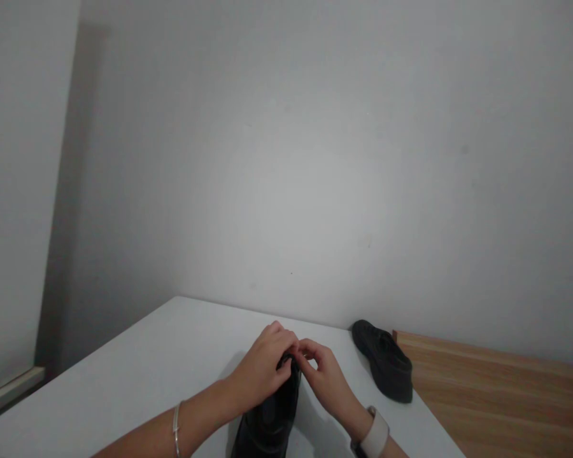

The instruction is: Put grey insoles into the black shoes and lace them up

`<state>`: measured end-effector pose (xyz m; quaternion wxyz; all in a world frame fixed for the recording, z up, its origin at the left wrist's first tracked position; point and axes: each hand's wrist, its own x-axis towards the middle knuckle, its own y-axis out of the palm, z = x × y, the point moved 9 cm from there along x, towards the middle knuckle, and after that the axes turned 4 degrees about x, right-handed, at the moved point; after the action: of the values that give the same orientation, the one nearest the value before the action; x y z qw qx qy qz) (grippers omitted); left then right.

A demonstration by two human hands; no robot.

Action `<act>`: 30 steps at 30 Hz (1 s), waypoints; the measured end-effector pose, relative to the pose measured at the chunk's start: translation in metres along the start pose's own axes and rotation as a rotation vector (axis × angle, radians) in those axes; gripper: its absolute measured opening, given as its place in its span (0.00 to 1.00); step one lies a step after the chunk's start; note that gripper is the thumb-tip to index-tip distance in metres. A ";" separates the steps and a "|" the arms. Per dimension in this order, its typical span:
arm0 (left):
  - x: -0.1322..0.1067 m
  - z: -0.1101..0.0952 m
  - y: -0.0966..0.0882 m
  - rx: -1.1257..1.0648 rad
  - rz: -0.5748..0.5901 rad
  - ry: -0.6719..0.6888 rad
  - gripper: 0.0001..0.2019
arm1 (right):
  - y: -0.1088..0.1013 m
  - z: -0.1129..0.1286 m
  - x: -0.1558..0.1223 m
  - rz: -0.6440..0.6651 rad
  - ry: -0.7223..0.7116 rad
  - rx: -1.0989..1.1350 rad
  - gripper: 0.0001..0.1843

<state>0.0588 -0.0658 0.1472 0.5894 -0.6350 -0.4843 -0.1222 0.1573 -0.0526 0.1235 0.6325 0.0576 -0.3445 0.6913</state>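
Note:
A black shoe (270,420) stands on the white table at the bottom middle, its near part cut off by the frame edge. My left hand (268,359) is curled around the shoe's far end, thumb on the near side and fingers over the top. Coming in from the right, my right hand (325,375) has thumb and forefinger pinched together at the same end, against the left fingertips. Whatever small part lies between those fingertips is too small to make out. A second black shoe (384,362) rests apart, to the right of my right hand.
The white table (172,369) reaches back to a grey wall (315,191). Past the table's right edge is a wood-grain surface (506,401). The second shoe sits close to that edge. A pale panel (19,191) stands at the far left.

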 end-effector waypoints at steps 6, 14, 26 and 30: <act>0.000 -0.014 0.008 0.258 0.000 0.185 0.10 | 0.005 -0.009 0.004 0.135 0.119 0.214 0.20; -0.003 -0.007 0.002 0.300 -0.020 0.123 0.07 | 0.006 -0.014 0.005 0.112 0.155 0.385 0.13; -0.013 0.007 -0.006 -0.064 0.046 -0.086 0.09 | -0.002 -0.034 0.012 -0.060 0.181 0.061 0.02; -0.017 0.020 -0.013 -0.166 0.035 -0.191 0.08 | -0.007 -0.035 0.011 -0.047 0.188 0.056 0.05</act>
<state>0.0319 -0.0582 0.1380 0.4881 -0.6986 -0.5152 -0.0907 0.1740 -0.0238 0.1053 0.6764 0.0182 -0.2626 0.6879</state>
